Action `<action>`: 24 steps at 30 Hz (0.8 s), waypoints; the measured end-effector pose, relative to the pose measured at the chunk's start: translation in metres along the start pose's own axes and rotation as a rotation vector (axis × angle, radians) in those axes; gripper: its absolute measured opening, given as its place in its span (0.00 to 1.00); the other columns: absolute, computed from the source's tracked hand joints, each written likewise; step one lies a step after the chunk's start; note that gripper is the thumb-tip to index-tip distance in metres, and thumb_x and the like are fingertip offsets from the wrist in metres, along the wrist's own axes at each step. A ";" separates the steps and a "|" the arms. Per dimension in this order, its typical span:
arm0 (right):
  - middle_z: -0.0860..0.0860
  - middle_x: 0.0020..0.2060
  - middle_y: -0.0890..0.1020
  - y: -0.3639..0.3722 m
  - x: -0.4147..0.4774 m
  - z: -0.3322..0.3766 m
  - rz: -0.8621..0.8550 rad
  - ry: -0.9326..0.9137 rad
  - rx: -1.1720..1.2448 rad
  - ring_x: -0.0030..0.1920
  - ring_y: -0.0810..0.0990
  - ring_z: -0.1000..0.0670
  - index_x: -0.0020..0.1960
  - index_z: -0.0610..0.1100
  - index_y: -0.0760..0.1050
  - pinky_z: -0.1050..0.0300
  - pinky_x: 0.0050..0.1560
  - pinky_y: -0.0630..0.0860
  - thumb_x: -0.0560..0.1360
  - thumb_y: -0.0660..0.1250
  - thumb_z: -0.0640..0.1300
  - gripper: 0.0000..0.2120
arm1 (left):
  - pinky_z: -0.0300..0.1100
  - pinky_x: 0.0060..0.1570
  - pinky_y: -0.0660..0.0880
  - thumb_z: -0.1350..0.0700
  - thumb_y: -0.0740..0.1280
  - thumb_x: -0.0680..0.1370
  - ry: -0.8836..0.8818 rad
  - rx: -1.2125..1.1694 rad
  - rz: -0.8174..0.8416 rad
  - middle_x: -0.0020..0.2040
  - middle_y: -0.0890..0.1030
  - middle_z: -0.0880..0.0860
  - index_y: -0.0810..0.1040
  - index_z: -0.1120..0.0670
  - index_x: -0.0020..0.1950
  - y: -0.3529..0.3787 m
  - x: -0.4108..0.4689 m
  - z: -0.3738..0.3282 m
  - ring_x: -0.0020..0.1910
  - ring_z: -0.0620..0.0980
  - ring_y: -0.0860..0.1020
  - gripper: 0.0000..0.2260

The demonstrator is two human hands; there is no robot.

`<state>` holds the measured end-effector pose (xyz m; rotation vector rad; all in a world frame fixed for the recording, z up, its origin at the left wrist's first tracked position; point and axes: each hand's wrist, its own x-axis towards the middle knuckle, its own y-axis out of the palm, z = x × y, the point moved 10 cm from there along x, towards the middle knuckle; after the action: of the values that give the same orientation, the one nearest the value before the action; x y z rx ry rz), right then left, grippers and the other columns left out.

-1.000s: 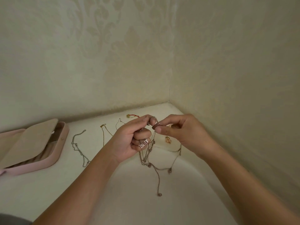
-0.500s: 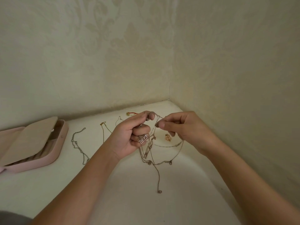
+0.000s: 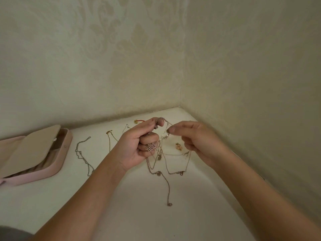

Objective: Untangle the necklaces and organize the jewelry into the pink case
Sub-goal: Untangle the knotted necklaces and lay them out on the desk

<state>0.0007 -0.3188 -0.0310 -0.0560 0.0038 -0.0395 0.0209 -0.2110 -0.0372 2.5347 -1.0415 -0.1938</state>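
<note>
Left hand (image 3: pixel 139 146) grips the tangled necklaces (image 3: pixel 158 173), which dangle beneath it; right hand (image 3: pixel 198 141), just beside, pinches them too. The pink case (image 3: pixel 52 171) lies open, well left of both

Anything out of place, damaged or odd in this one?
Only the expected mess: tangled chains hang knotted from the left hand while the right hand pinches one strand. The pink case lies open at left. Nothing looks spilled or broken.

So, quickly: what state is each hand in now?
Left hand: closed, holding the tangled chains.
Right hand: closed, pinching one strand of them.
</note>
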 end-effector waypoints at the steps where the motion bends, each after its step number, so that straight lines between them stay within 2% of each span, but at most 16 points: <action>1: 0.52 0.28 0.72 -0.006 0.002 -0.003 -0.049 0.010 0.083 0.25 0.57 0.55 0.40 0.44 0.82 0.66 0.24 0.59 0.73 0.69 0.40 0.04 | 0.32 0.18 0.50 0.51 0.61 0.75 -0.003 0.010 0.007 0.26 0.51 0.45 0.82 0.48 0.39 0.002 0.001 0.001 0.23 0.43 0.49 0.10; 4: 0.50 0.37 0.81 -0.011 0.005 -0.008 -0.124 0.001 0.259 0.24 0.57 0.56 0.42 0.40 0.78 0.65 0.23 0.57 0.76 0.65 0.37 0.05 | 0.32 0.18 0.49 0.52 0.61 0.75 -0.027 0.071 0.003 0.26 0.51 0.46 0.82 0.48 0.39 0.005 0.002 0.006 0.22 0.43 0.49 0.11; 7: 0.51 0.35 0.81 -0.009 0.005 -0.008 -0.129 -0.009 0.335 0.24 0.57 0.56 0.43 0.40 0.76 0.66 0.22 0.56 0.78 0.63 0.37 0.07 | 0.32 0.19 0.49 0.51 0.61 0.74 -0.012 0.076 -0.033 0.26 0.51 0.46 0.81 0.49 0.37 0.001 0.003 0.005 0.23 0.43 0.48 0.10; 12: 0.51 0.33 0.76 -0.001 0.006 -0.002 0.034 0.047 0.540 0.21 0.58 0.58 0.39 0.43 0.72 0.68 0.20 0.56 0.78 0.59 0.37 0.10 | 0.32 0.21 0.52 0.52 0.65 0.76 0.090 0.062 -0.137 0.24 0.59 0.44 0.74 0.52 0.39 -0.020 0.008 -0.005 0.22 0.40 0.55 0.07; 14: 0.51 0.34 0.77 -0.003 0.006 -0.001 0.038 0.030 0.489 0.22 0.59 0.58 0.39 0.43 0.73 0.68 0.21 0.57 0.77 0.61 0.38 0.09 | 0.31 0.21 0.54 0.51 0.69 0.75 0.108 0.235 -0.193 0.26 0.60 0.45 0.72 0.52 0.38 -0.025 0.009 -0.006 0.23 0.41 0.55 0.10; 17: 0.50 0.36 0.79 -0.013 0.006 0.005 -0.002 -0.036 0.341 0.23 0.61 0.58 0.40 0.43 0.76 0.67 0.23 0.57 0.76 0.64 0.40 0.06 | 0.34 0.24 0.54 0.49 0.72 0.67 0.102 0.456 -0.242 0.29 0.60 0.49 0.73 0.52 0.38 -0.025 0.007 -0.006 0.25 0.44 0.55 0.11; 21: 0.51 0.37 0.80 -0.019 0.003 0.015 -0.080 -0.138 0.132 0.24 0.62 0.57 0.41 0.43 0.77 0.66 0.26 0.59 0.77 0.66 0.40 0.06 | 0.34 0.23 0.54 0.48 0.73 0.66 0.034 0.491 -0.264 0.30 0.60 0.50 0.77 0.51 0.35 -0.024 0.004 0.000 0.24 0.44 0.55 0.09; 24: 0.54 0.30 0.77 -0.015 0.000 0.022 -0.103 -0.205 0.076 0.25 0.63 0.56 0.41 0.42 0.75 0.66 0.28 0.61 0.77 0.66 0.39 0.06 | 0.35 0.24 0.52 0.47 0.70 0.68 -0.033 0.522 -0.246 0.26 0.57 0.46 0.85 0.53 0.43 -0.022 0.003 0.005 0.25 0.44 0.53 0.12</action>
<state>-0.0002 -0.3326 -0.0079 0.0160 -0.2054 -0.1363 0.0363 -0.2005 -0.0512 3.1413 -0.8739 -0.0304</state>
